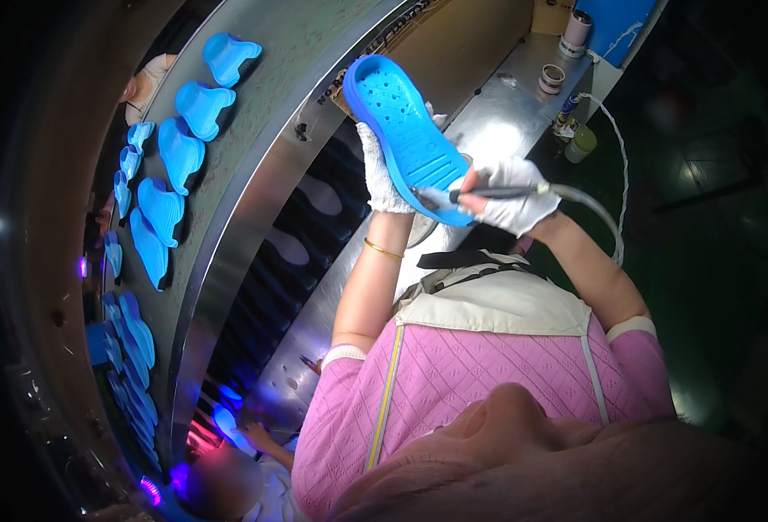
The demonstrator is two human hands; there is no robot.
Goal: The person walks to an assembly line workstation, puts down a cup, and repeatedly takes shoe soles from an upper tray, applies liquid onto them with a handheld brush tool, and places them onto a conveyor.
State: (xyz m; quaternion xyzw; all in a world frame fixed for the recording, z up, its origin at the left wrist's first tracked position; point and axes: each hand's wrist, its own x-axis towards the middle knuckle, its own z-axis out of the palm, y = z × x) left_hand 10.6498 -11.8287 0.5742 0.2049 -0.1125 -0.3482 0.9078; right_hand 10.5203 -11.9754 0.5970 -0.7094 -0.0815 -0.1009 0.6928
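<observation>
My left hand (377,170), in a white glove, holds a bright blue shoe sole (405,130) up from underneath, its perforated side facing me. My right hand (513,198), also gloved in white, grips a thin pen-like tool (488,192) whose tip touches the sole's near end. A grey hose (606,222) runs from the back of the tool and curves down past my right forearm.
A curved metal conveyor (253,165) carries several blue shoe parts (179,148) at left. Dark belt with pale sole shapes (292,248) runs beside it. Small jars and a roll of tape (552,78) stand on the metal bench. Another person (227,483) works at lower left.
</observation>
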